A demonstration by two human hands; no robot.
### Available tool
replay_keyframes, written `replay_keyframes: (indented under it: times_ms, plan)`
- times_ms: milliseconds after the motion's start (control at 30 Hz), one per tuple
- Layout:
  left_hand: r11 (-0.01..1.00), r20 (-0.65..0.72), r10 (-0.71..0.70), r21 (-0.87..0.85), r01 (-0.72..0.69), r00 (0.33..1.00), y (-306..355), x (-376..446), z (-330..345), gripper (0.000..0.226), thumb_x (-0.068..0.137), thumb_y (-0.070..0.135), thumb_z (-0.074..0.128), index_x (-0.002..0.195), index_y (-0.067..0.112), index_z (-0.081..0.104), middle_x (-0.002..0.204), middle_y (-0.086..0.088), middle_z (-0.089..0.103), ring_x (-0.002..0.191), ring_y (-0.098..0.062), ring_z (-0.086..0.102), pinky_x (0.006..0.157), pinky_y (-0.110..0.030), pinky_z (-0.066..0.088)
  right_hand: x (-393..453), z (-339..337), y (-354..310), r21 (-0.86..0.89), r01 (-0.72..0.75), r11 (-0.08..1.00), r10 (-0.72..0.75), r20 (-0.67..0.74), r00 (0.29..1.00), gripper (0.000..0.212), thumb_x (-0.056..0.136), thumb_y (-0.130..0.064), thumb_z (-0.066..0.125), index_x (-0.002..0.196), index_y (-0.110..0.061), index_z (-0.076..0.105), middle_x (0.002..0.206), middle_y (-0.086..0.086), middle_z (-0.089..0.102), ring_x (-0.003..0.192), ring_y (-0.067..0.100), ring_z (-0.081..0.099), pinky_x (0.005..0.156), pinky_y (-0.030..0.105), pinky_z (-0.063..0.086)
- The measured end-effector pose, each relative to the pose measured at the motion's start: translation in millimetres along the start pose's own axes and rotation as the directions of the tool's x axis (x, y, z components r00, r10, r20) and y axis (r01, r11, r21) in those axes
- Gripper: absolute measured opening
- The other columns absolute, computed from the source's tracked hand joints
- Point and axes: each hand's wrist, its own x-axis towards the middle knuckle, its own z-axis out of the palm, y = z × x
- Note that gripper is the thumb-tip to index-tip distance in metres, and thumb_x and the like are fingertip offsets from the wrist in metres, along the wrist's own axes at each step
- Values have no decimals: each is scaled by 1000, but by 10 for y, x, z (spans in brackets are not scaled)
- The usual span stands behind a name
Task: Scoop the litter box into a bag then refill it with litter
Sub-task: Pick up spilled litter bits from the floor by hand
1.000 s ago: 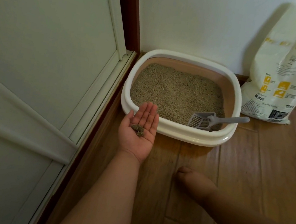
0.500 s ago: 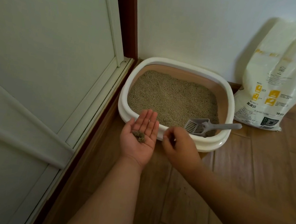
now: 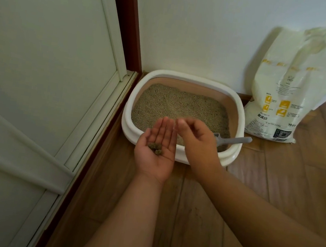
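Head camera: the left hand (image 3: pixel 156 154) lies palm up, fingers straight and together, with clumps (image 3: pixel 155 148) on the palm. The right hand (image 3: pixel 195 140), fingers loosely curled and empty, hovers just right, nearer the scoop (image 3: pixel 232 139), whose handle points right across the litter box (image 3: pixel 241 114) rim.

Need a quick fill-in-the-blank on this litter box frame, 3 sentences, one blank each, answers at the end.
1. The small dark clumps lie on the palm of the ___ hand.
2. The grey scoop rests with its handle over the rim of the ___.
3. The big white litter bag leans against the ___.

Missing words: left; litter box; wall.
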Motion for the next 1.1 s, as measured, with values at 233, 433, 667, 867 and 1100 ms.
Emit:
replay_keyframes:
  times_ms: [233,433,667,867,1100]
  plan:
    - [997,1,59,-51,-59,998,-118,-169,555,40,105,22,42,126,-1,67,129,-19,70,119,-30,70,110,-42,51,-4,51,-535,724,-183,665,351,-86,933,50,102,-43,51,115,2,67,109,19,74,107,26,72,100,39,53]
    - [996,13,83,-29,-82,997,-166,-290,1164,39,103,20,44,125,-1,68,125,-20,72,116,-30,71,106,-40,54,111,-77,-1082,825,-143,547,350,-71,934,53,100,-46,52,121,1,65,116,18,73,109,26,71,98,37,53]
    - [997,23,53,63,-54,998,-287,-499,1972,41,104,24,44,124,-2,69,121,-19,74,117,-33,70,113,-44,46,270,-370,-1817,884,-67,463,365,-121,923,51,100,-46,52,120,-1,66,114,15,74,107,24,72,98,36,53]
    - [988,2,52,144,-52,999,-447,-913,2877,47,107,34,41,125,0,69,120,-18,74,113,-31,72,108,-42,50,365,-726,-2734,900,-26,434,365,-149,919,45,101,-40,52,122,-3,66,116,13,74,111,23,71,99,35,51]
    - [994,-48,-14,111,19,999,-437,-1703,4427,45,104,30,45,126,-1,67,121,-19,74,114,-32,72,109,-41,50,280,-1170,-4427,922,-46,384,456,-147,878,40,102,-29,51,124,0,66,118,15,73,112,25,70,107,39,48]
